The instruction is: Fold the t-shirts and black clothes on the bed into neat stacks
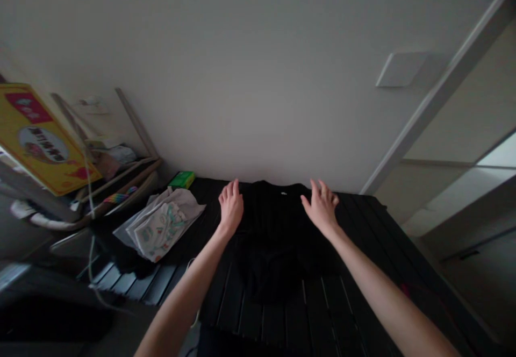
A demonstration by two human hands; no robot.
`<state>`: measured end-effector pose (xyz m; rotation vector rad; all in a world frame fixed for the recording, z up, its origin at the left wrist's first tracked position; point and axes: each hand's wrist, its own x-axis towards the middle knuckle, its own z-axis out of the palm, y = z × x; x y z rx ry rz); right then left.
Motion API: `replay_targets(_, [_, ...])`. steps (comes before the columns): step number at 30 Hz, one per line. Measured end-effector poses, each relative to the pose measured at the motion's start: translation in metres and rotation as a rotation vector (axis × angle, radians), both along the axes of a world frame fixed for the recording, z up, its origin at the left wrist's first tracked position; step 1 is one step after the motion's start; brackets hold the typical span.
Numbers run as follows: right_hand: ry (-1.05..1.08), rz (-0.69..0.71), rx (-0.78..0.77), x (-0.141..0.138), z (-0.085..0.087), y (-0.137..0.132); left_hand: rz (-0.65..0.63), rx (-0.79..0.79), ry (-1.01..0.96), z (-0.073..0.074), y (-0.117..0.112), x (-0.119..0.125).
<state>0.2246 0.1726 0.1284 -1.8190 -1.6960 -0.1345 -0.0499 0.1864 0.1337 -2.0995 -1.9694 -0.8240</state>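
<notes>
1 creased, printed bundle [163,225] and 1 small green box [182,179] lie left of the left hand [231,202], its fingers loosely bent, grasping nothing visible. Between the 2 hands, 1 soft black garment [278,225] lies rumpled on 1 slatted table [365,228]. The right hand [321,204], fingers parted, looks released; I cannot tell whether either touches fabric.

Black garment [274,238], green box [182,179]

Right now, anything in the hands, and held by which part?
Nothing visibly held: left hand and right hand are open beside the black cloth; whether they touch it, I can't tell.
</notes>
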Motion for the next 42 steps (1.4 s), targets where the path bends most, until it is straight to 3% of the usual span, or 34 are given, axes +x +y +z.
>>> replay_targets(2, [-0.070, 0.194, -0.098, -0.032, -0.033, -0.026, -0.194, -0.120, 0.017, -0.033, -0.019, 0.020])
replay_targets(5, [-0.151, 0.598, -0.373, -0.064, -0.084, -0.073, -0.545, -0.407, 0.115, -0.085, -0.054, 0.032])
replay_targets(7, [-0.175, 0.645, -0.463, -0.072, -0.106, -0.099, -0.658, -0.500, 0.151, -0.108, -0.071, 0.029])
replay_targets(9, [-0.171, 0.611, -0.486, -0.073, -0.111, -0.112, -0.675, -0.513, 0.166, -0.116, -0.079, 0.023])
replay_targets(14, [-0.055, 0.615, -0.449, -0.054, -0.081, -0.111, -0.609, -0.496, 0.216, -0.101, -0.071, 0.005])
replay_targets(18, [0.096, 0.617, -0.319, 0.009, -0.067, -0.105, -0.578, -0.370, 0.081, -0.088, -0.062, -0.037])
replay_targets(22, [0.244, 0.411, -0.098, 0.103, -0.082, -0.099, -0.440, -0.206, -0.046, -0.083, -0.050, -0.106])
replay_targets(25, [0.219, 0.245, -0.104, 0.135, -0.100, -0.097, -0.276, -0.146, -0.024, -0.084, -0.044, -0.127])
replay_targets(27, [0.168, 0.148, -0.125, 0.125, -0.106, -0.103, -0.149, -0.104, -0.007, -0.084, -0.048, -0.112])
replay_targets(29, [0.134, 0.180, -0.155, 0.093, -0.105, -0.118, -0.161, -0.097, -0.001, -0.083, -0.061, -0.081])
replay_targets(33, [0.075, 0.711, -0.438, 0.011, -0.095, -0.159, -0.685, -0.386, 0.041, -0.083, -0.099, -0.014])
replay_targets(35, [-0.018, 0.838, -0.539, -0.022, -0.098, -0.173, -0.770, -0.511, 0.052, -0.087, -0.114, 0.005])
replay_targets(39, [-0.123, 0.724, -0.531, -0.059, -0.117, -0.180, -0.647, -0.537, -0.034, -0.095, -0.124, 0.008])
replay_targets(42, [0.034, 0.685, -0.480, -0.063, -0.114, -0.175, -0.595, -0.533, -0.134, -0.091, -0.120, -0.006])
